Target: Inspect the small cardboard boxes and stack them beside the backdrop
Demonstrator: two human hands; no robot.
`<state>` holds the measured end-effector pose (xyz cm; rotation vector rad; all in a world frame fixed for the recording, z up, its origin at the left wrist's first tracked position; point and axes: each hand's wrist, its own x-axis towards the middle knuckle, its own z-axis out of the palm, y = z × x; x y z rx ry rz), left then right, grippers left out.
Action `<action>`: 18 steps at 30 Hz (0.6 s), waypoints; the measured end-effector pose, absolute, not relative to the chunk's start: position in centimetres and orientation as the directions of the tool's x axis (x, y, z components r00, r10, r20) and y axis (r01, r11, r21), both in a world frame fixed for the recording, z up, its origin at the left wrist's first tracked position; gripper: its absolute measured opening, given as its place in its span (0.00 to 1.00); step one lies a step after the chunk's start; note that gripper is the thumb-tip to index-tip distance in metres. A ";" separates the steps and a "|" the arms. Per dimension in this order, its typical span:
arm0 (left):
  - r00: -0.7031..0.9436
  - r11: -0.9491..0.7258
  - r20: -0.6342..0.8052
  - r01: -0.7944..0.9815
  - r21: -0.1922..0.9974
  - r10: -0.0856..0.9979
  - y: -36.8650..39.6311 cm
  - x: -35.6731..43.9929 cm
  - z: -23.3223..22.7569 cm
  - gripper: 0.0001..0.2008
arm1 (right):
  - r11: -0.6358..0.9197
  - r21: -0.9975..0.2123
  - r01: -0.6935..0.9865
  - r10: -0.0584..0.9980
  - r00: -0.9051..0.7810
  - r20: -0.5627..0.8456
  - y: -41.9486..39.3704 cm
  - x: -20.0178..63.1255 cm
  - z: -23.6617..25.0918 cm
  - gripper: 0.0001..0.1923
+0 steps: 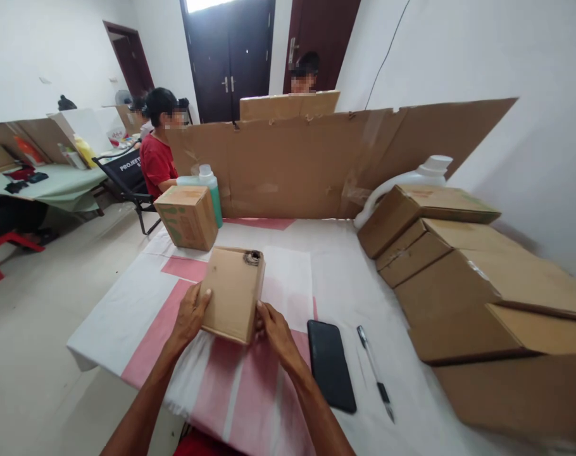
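Between my two hands is a small brown cardboard box (231,294) with a dark, scuffed patch at its far right corner. My left hand (192,313) grips the left side, its thumb lying on the top face. At the right side, my right hand (275,329) presses its thumb near the edge, with the other fingers curled against the side and partly hidden. The box is slightly tilted over the pink and white tablecloth (335,266). To the right of my right hand lie a black phone (331,365) and a pen (376,373).
Another cardboard box (186,216) stands at the back left beside a green-liquid bottle (213,196). Stacked boxes (463,304) line the right side, with a white jug (414,177) behind. A cardboard partition (292,164) closes the back. A person in red (157,158) sits beyond.
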<state>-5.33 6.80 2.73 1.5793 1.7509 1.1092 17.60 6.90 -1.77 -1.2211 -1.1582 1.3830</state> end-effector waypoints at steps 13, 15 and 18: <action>0.158 0.257 -0.394 0.535 0.805 0.905 -2.4 -1.6 7.6 0.28 | -0.220 -0.856 0.467 0.975 0.105 -0.193 -6.2 27.5 1.5 0.32; 0.064 0.160 -0.243 0.588 0.793 0.968 -1.2 -0.8 7.7 0.28 | -0.160 -0.876 0.454 0.980 0.180 -0.085 -4.9 27.9 2.1 0.27; 0.099 -0.119 0.070 0.678 0.726 0.993 1.5 1.9 7.9 0.24 | -0.090 -0.897 0.432 0.961 0.276 0.036 -1.0 27.8 3.1 0.25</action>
